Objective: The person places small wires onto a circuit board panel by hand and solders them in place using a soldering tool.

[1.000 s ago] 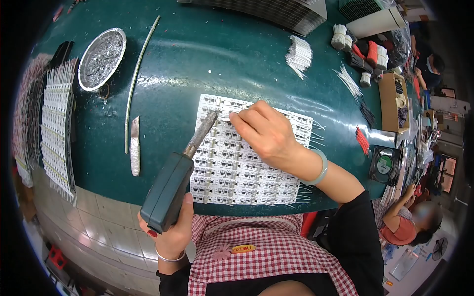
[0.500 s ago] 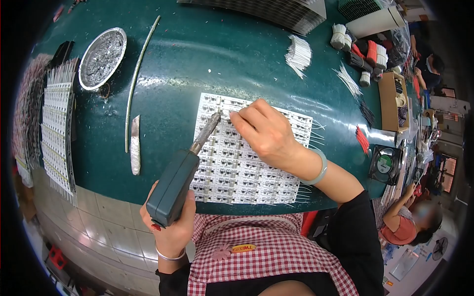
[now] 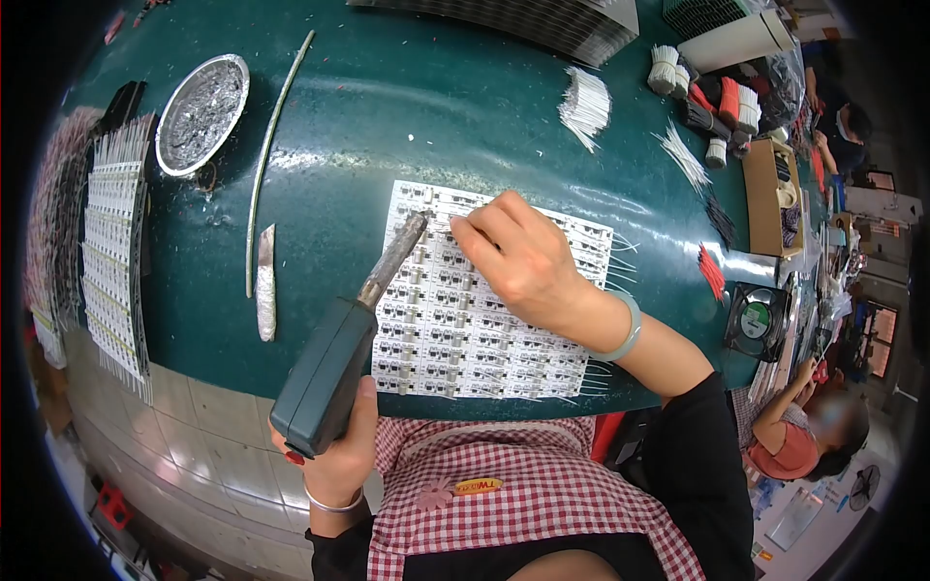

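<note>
My left hand [image 3: 341, 453] is wrapped round the dark green body of a soldering gun [image 3: 327, 373]. Its metal tip reaches the upper left part of a white circuit board panel [image 3: 436, 341], which carries rows of small parts. Whether the tip touches the board is unclear. Just right of the tip, my right hand [image 3: 523, 257] rests over the panel with thumb and fingers pinched together. What is between those fingertips is hidden. Thin white wires [image 3: 623, 242] stick out from the panel's right edge.
On the left are a metal bowl of solder scraps [image 3: 201, 116], a long thin rod [image 3: 269, 155], a wrapped blade [image 3: 266, 290] and stacked wired panels [image 3: 111, 252]. White wire bundles [image 3: 586, 108], a cardboard box [image 3: 772, 198] and a small fan [image 3: 756, 321] lie right. Two people sit beyond.
The soldering gun's body has shifted left and slightly down with my left hand, and its tip has moved slightly up and left. My right hand has stayed almost still.
</note>
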